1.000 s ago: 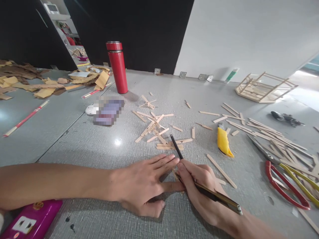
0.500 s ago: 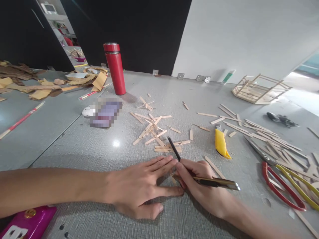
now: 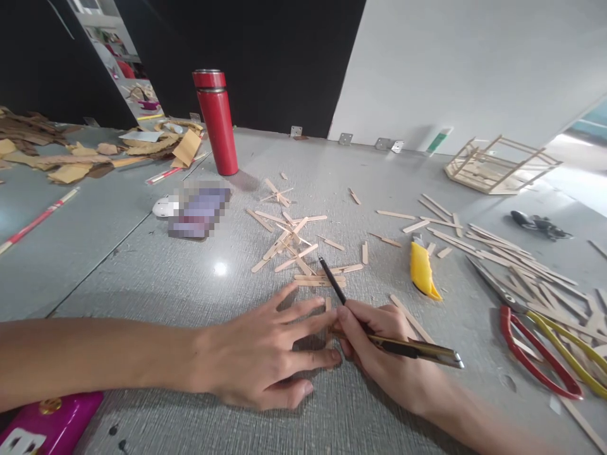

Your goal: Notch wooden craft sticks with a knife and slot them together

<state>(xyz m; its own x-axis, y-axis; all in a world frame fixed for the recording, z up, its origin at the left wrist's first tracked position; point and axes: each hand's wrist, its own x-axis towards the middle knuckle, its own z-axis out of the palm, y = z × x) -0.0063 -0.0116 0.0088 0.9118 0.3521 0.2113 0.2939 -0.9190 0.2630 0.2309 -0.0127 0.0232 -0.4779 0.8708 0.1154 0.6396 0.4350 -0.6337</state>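
1 left hand (image 3: 270, 354), fingers apart, probably steadies 1 wooden stick (image 3: 328, 304); the right hand (image 3: 382, 363) clamps fingers on 1 golden tool (image 3: 420, 350) and 1 black rod (image 3: 332, 280).

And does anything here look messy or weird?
Yes: wooden sticks lie messily crossed beyond the left hand, not neatly stacked, and brown scraps are heaped untidily at the far left.

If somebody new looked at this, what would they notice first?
Probably the red flask, upright in front of the dark panel. Then the yellow cutter, right of centre, and the red-and-yellow scissors at far right. Nearest, the right hand grips a gold-coloured tool beside the spread left hand.
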